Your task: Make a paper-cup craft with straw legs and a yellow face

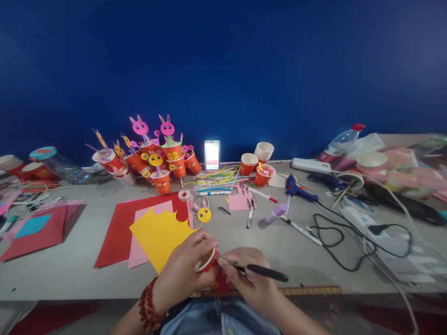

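Close to the table's front edge, my left hand (190, 260) is wrapped round a red paper cup (210, 265) that lies tilted, its white rim facing up and left. Pinched in my right hand (249, 274) is a pair of scissors (267, 272), seen edge-on, with the black handle pointing right. Their metal tip touches or nearly touches the cup's side by the rim. Fingers cover part of the cup and blades. Just beyond my left hand lie a yellow paper sheet (159, 232) with a scalloped edge and a yellow bunny face (204, 215).
Decorated red cups (162, 181) stand at the back left, near a lit phone (212, 155). Further right are a blue glue gun (300, 190), its black cable, a glue stick (275, 213), markers and a power strip (356, 216). Red paper (115, 232) lies left.
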Available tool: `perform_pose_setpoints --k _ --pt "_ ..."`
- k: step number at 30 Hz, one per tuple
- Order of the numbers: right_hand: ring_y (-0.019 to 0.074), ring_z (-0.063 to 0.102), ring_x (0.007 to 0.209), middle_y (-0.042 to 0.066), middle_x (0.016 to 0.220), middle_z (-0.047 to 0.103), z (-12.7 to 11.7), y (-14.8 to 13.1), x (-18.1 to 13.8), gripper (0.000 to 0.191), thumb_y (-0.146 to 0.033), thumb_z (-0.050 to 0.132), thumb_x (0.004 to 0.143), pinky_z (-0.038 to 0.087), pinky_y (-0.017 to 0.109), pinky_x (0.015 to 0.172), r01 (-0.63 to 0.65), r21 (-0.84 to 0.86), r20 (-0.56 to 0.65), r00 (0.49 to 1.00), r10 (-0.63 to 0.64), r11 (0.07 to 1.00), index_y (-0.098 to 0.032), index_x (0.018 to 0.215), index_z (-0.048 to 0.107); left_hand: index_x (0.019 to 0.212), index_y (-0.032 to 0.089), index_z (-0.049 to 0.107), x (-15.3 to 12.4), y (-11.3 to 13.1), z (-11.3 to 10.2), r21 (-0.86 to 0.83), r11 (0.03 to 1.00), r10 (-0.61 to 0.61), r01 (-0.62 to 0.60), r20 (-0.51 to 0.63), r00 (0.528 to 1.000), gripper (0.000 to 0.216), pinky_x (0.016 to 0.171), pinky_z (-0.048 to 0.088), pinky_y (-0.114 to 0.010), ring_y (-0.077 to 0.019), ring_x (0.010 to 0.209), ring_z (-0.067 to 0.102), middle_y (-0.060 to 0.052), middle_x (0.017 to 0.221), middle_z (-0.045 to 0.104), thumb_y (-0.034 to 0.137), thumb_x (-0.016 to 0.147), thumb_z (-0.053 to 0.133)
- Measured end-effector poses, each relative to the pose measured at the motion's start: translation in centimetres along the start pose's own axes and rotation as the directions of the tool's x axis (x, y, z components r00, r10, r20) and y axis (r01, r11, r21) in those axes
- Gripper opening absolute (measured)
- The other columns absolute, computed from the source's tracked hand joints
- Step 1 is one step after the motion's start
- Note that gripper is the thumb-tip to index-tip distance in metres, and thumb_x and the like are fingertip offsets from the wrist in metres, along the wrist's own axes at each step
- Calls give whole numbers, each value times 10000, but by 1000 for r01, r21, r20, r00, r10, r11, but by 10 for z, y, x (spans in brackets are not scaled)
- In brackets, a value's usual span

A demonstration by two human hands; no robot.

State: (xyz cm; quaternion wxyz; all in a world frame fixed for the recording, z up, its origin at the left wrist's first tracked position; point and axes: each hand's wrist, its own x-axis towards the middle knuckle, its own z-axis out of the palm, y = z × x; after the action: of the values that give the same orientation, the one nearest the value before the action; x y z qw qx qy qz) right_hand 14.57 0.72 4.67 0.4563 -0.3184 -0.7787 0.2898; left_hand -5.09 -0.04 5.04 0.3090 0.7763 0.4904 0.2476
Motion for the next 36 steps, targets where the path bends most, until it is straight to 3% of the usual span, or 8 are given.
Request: perform_pose_setpoints --k 4,7,11,18,25,29,33,36 --pt "135 625 531 8 598 640 10 2 -4 395 -394 549 975 512 232 566 -281 227 -10 957 291 932 -176 656 630 1079 249 602 2 4 0 38 999 2 -2 -11 1000 335 861 497 -302 -213 1011 602 -52 1113 596 113 774 617" --pt "112 573 455 -1 573 601 16 2 -6 439 -524 602 915 479 201 455 -493 459 103 856 507 739 -162 667 612 1087 252 608 3 4 -1 15 1000 -15 15 8 1000 325 851 499 -310 -214 979 605 -46 1097 596 142 782 640" --pt "92 544 439 -8 573 590 15 3 -9 447 -570 648 864 441 178 431 -608 526 204 769 606 595 -154 706 609 1133 245 599 0 -3 -1 -202 979 31 -24 32 999 328 899 494 -335 -221 995 601 -51 1084 606 194 815 663" --pt "100 553 491 7 665 598 2 6 -10 375 -484 617 914 447 191 463 -515 467 181 851 492 719 -150 745 647 1335 320 541 -5 -18 4 -455 877 155 -156 -40 987 433 1061 416 -398 -271 1254 508 -78 1309 563 349 912 626" --pt "128 559 572 -3 621 616 -14 6 -5 267 -322 621 903 424 210 545 -445 219 220 890 400 868 -170 689 669 1375 359 519 -3 -15 7 -258 957 115 -129 -68 991 513 1058 441 -376 -267 1281 517 -73 1363 553 299 891 676" --pt "124 561 557 -10 602 624 -22 8 -3 213 -268 609 878 412 216 564 -347 97 229 920 319 933 -177 695 671 1389 357 503 -4 -15 10 -286 943 166 -168 -32 986 455 1052 459 -387 -267 1281 524 -68 1366 574 330 945 598" --pt "116 547 539 -17 593 611 -25 3 -1 231 -256 584 888 397 215 555 -305 40 223 931 289 952 -185 675 637 1403 341 471 -5 -17 12 -253 946 196 -202 -50 979 478 1066 449 -410 -272 1299 502 -81 1380 550 354 943 599" --pt "124 547 539 -10 590 598 -20 -3 -3 252 -287 558 900 409 224 553 -373 54 180 916 359 926 -187 676 615 1408 300 433 -4 -18 17 -162 954 237 -253 -109 965 517 1081 433 -437 -279 1310 477 -110 1378 523 344 927 619"
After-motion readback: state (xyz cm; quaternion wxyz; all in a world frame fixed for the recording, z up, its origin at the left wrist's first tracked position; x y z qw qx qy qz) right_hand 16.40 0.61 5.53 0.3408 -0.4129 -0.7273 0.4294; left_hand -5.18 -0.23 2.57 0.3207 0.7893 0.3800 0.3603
